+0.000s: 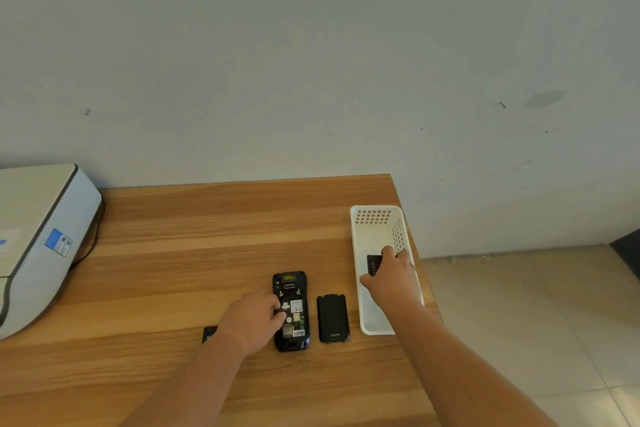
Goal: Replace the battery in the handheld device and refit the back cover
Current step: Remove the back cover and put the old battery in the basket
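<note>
The device [290, 311] lies open-backed on the table [180, 253]; the left hand [254, 319] steadies it. Right of it, the right hand [389, 279] grips a battery [373, 265] in the basket [375, 215]. Next, probably seating the battery in the bay; the cover [332, 318] waits beside.

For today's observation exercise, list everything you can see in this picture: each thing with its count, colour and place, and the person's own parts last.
Handheld device: one, black, face down at table centre, back open, compartment exposed.
Back cover: one, black, flat on the table right of the device.
Basket: one, white, perforated, at the table's right edge.
Battery: one, black, in the basket, in the right hand's grip.
Small black item: one, left of the device, partly hidden by the left wrist.
Printer-like machine: one, grey-white, far left.
Table: one, wood-grain brown.
Left hand: resting on the device.
Right hand: in the basket.
</note>
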Tool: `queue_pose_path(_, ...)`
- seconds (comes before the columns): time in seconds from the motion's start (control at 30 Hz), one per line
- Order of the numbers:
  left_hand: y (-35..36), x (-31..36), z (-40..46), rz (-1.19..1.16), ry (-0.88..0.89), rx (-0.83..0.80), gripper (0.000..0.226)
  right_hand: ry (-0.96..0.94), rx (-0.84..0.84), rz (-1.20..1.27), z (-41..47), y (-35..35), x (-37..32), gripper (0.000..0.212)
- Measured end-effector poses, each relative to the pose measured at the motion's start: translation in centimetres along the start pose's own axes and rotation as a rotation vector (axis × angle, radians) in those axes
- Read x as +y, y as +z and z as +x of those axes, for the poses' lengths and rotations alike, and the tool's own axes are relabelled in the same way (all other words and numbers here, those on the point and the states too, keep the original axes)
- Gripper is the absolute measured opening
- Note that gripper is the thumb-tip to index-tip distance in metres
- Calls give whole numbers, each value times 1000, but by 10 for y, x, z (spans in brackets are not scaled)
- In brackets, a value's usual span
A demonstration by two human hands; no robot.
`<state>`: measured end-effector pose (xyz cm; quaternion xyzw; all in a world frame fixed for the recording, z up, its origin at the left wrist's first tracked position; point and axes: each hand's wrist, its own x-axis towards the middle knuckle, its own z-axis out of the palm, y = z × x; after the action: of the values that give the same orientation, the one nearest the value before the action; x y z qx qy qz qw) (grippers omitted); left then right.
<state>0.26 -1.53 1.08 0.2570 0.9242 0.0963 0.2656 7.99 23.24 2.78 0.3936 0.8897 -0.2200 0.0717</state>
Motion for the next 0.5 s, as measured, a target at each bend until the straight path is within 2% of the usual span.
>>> queue_pose_path(0.5, 10, -29, -10, -13, -79, 17, 31, 16, -177, -124, 22, 30, 11, 51)
